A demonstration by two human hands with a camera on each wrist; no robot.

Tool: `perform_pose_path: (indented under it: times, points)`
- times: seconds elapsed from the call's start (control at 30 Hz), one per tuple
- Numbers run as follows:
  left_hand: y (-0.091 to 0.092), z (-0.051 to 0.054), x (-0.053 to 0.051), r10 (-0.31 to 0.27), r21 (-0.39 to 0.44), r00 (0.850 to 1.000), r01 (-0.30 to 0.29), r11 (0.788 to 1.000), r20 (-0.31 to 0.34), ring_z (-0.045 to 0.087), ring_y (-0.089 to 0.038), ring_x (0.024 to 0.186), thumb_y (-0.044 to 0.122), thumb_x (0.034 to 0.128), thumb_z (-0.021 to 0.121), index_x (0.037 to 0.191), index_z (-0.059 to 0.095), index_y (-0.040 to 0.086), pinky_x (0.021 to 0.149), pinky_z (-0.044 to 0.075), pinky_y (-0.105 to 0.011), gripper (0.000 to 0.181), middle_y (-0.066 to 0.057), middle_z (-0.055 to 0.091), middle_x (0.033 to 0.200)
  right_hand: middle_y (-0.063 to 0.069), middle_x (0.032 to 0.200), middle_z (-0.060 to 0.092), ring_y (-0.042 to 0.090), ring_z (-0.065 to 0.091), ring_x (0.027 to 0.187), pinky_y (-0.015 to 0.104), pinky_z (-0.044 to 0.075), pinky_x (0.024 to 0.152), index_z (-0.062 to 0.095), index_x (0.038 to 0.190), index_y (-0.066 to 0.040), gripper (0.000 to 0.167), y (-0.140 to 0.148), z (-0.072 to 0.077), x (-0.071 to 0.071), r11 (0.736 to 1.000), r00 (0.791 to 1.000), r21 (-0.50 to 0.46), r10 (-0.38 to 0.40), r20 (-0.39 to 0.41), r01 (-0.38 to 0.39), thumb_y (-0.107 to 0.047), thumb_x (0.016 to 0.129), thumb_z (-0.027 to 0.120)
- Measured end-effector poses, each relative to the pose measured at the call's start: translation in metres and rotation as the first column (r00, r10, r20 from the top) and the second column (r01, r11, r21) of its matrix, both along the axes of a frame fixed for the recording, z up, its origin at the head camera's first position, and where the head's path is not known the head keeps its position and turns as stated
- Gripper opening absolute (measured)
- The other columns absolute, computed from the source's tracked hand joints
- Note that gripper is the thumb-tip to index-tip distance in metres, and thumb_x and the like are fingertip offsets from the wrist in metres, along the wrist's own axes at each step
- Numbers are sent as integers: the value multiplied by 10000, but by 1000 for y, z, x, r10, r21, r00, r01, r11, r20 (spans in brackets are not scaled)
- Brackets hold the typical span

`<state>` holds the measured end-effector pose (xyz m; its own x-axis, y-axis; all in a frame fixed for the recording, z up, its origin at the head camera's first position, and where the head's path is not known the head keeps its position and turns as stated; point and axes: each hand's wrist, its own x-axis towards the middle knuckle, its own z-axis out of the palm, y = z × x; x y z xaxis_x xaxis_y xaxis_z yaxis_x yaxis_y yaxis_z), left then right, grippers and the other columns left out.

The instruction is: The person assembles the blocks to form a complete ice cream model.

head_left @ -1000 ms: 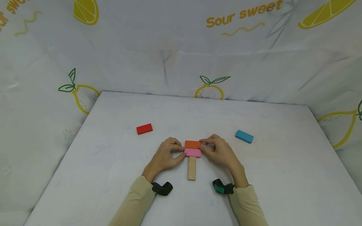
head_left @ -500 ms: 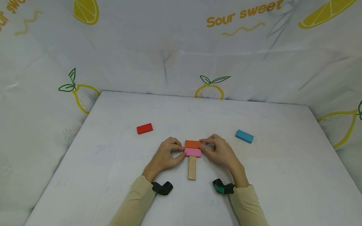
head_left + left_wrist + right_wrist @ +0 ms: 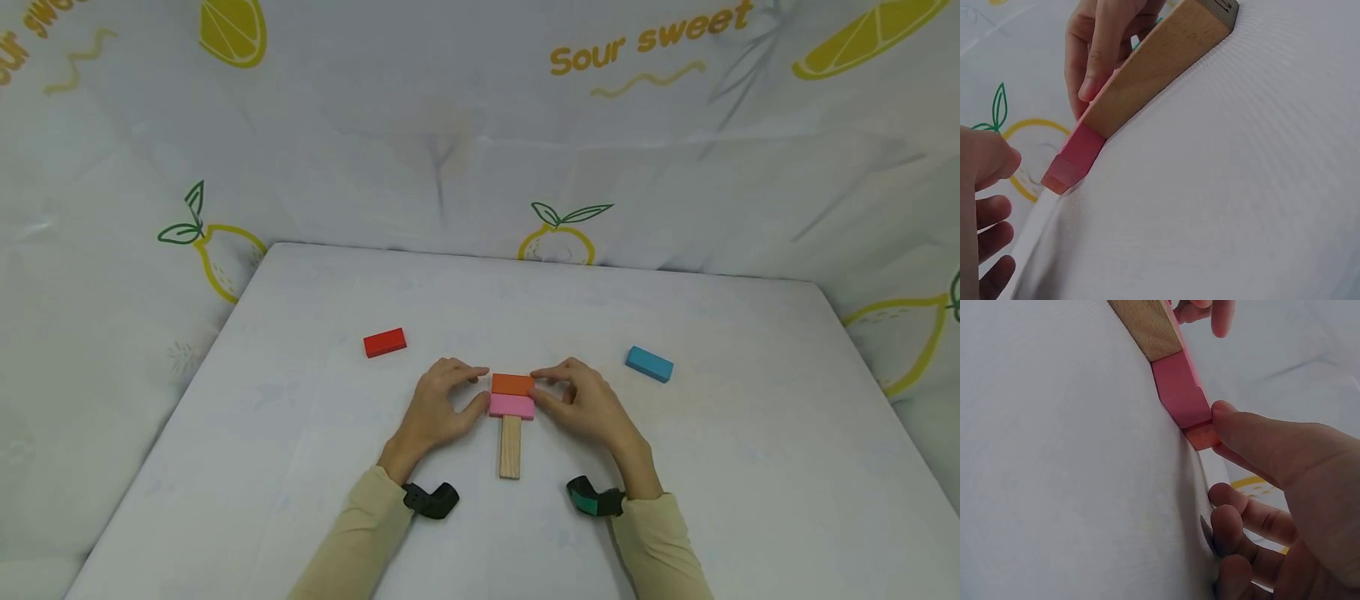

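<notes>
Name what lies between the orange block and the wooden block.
In the head view, the pink block lies between the orange block and wooden block.

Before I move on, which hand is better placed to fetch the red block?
Likely the left hand: it is nearer the red block, and its wrist view shows it apart from the pink block, whereas the right hand pinches the orange block.

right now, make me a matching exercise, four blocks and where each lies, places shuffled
1 red block
2 blue block
3 orange block
4 bare wood block

A end-on at near side of pink block
B farther off, right of the right hand
C along far side of pink block
D farther off, left of the left hand

Pairs: 1-D, 2-B, 3-C, 4-A
</notes>
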<state>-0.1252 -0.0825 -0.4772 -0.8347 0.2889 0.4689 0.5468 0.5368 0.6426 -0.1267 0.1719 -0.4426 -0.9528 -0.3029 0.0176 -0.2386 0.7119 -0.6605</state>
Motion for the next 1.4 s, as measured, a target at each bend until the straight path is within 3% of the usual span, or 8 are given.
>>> perform_pose_path:
  times: [0.13,0.23,0.57,0.77,0.9,1.17,1.4]
  points:
    - [-2,1,-4,93,47,994,-90,995,-58,635,-229,883,115,852,762,1172,749,42,779,534,-345,329,-86,728,920,58,998,661,111,484,701,216,409,612,764,1188,-135,304,-1,0,0,1000,1000,3,-1,2,1,-254,908,769]
    - [-6,3,-6,139,63,988,-135,989,-65,627,-251,868,110,847,767,1170,742,34,758,524,-359,333,-106,721,907,49,1006,656,112,487,708,216,411,614,763,1193,-147,303,-1,0,0,1000,1000,3,0,13,0,-260,911,766]
    - [-37,12,-14,259,78,964,-262,962,55,622,-306,968,153,863,746,1202,699,14,874,522,-472,369,-151,714,972,45,1019,652,122,489,718,225,408,617,759,1201,-153,304,-1,0,1,1000,999,-1,-3,34,3,-262,917,759]
    - [-60,15,-20,306,116,950,-311,943,60,603,-335,938,135,842,758,1156,713,-14,878,456,-447,351,-171,697,952,47,1016,647,125,488,714,226,402,607,758,1202,-151,304,-1,1,2,1000,999,0,-10,43,10,-260,918,756]
    - [-74,15,-22,352,147,933,-360,921,77,575,-336,940,116,849,744,1156,706,-27,868,432,-447,341,-190,680,961,45,1020,646,126,490,714,228,403,606,758,1202,-157,303,-1,2,3,1000,999,3,-14,50,14,-262,918,757]
    - [-96,11,-25,461,143,883,-470,871,92,561,-354,940,99,877,693,1186,690,-40,863,422,-453,339,-216,636,956,43,1021,651,124,491,704,229,407,612,761,1198,-164,301,-1,2,1,1000,999,4,-17,46,16,-268,916,760]
    - [-103,8,-25,483,119,862,-501,857,151,556,-353,959,97,906,659,1218,679,-29,872,414,-433,337,-217,630,993,43,1022,649,124,493,713,228,408,614,760,1200,-163,301,0,1,1,1000,999,2,-17,46,17,-259,914,761]
